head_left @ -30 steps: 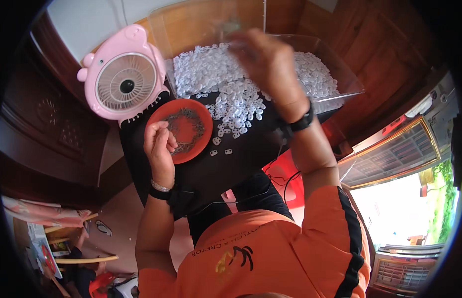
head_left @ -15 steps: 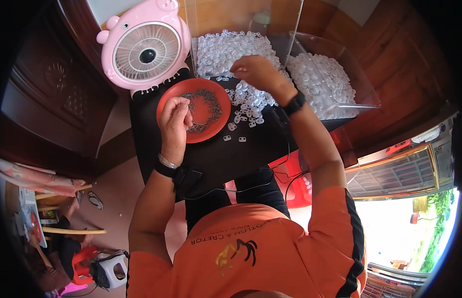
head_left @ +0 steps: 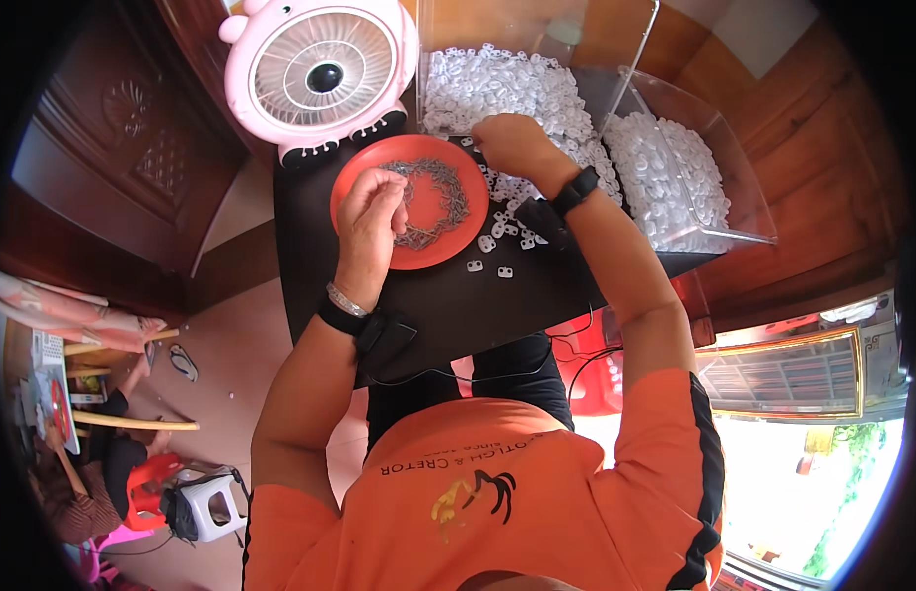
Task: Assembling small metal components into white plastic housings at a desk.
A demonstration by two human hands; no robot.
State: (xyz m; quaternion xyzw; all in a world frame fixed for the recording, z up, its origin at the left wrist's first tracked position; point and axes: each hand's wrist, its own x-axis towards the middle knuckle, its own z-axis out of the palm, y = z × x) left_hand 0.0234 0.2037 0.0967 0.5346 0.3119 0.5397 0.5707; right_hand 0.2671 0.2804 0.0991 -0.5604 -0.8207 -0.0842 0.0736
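Observation:
Over the left part of a round orange-red plate (head_left: 351,175), my left hand (head_left: 371,212) is closed, thumb and fingers curled together in a pinch. Whatever it may hold is too small to make out. Small thin grey metal pins (head_left: 456,202), perhaps screws or nails, lie in a ring on the plate. My right hand (head_left: 517,148) bends down above a spread of small white plastic pieces with two holes (head_left: 502,187), close to the front of a clear box. Its fingers are drawn together, the tips partly hidden, and I cannot see what is between them.
A clear box (head_left: 507,89) heaped with white pieces stands at the back; a second clear bin (head_left: 748,219) of white pieces is at its right. A pink animal-shaped fan (head_left: 243,84) stands back left on the dark table (head_left: 428,315). Two loose white pieces (head_left: 505,272) lie nearer me.
The whole view has shifted, so the table's things sit further right and higher. My right hand has come slightly nearer me over the white pieces; my left hand stays over the plate.

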